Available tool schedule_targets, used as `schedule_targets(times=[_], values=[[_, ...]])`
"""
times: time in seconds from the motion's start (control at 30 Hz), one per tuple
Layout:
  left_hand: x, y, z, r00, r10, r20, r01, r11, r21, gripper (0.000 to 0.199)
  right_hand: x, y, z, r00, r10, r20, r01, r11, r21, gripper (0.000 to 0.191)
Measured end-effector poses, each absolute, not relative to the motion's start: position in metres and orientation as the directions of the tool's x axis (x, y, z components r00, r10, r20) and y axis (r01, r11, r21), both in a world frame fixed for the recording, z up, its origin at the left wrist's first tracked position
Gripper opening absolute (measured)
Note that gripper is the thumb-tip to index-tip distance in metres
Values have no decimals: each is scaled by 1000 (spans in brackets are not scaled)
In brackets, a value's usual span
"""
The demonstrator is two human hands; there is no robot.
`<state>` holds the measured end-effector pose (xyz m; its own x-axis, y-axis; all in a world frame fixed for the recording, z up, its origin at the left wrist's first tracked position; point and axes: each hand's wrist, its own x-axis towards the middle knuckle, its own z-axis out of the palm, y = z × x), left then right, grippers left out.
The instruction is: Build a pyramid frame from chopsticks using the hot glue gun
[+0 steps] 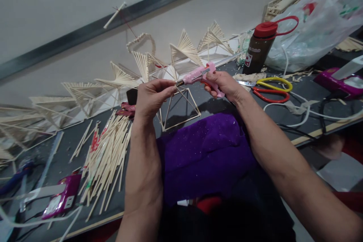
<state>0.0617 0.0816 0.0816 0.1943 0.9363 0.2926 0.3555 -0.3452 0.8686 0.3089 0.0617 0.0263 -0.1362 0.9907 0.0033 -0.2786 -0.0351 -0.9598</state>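
Observation:
A pink glue gun (pixel 195 74) is gripped in my right hand (pixel 222 85), its metal nozzle pointing left. The nozzle meets the fingertips of my left hand (pixel 154 96), which are pinched at the top of a pyramid-shaped frame of thin wooden sticks (pixel 183 124). What exactly lies between those fingertips is too small to make out. The frame stands on the dark table, behind a purple cloth (pixel 204 151) at the table's front edge.
Loose sticks (pixel 109 159) lie at the left, with several fan-shaped stick models (pixel 185 47) along the wall. At the right are scissors (pixel 272 89), a brown bottle (pixel 258 51), a plastic bag (pixel 317 26) and white cables. Purple devices (pixel 64 196) sit at both sides.

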Motion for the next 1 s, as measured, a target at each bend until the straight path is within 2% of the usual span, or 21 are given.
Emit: schedule_targets(times=[0.3, 0.77, 1.0], values=[[64, 80, 84, 191, 941, 278, 350, -330, 877, 17, 309, 63, 24, -151, 988, 21, -291, -24, -956, 37], [63, 85, 78, 208, 922, 327, 333, -381, 862, 15, 311, 67, 19, -111, 993, 34, -342, -6, -940, 53], [63, 82, 80, 190, 922, 337, 387, -386, 838, 14, 312, 69, 22, -81, 997, 10, -343, -18, -939, 52]])
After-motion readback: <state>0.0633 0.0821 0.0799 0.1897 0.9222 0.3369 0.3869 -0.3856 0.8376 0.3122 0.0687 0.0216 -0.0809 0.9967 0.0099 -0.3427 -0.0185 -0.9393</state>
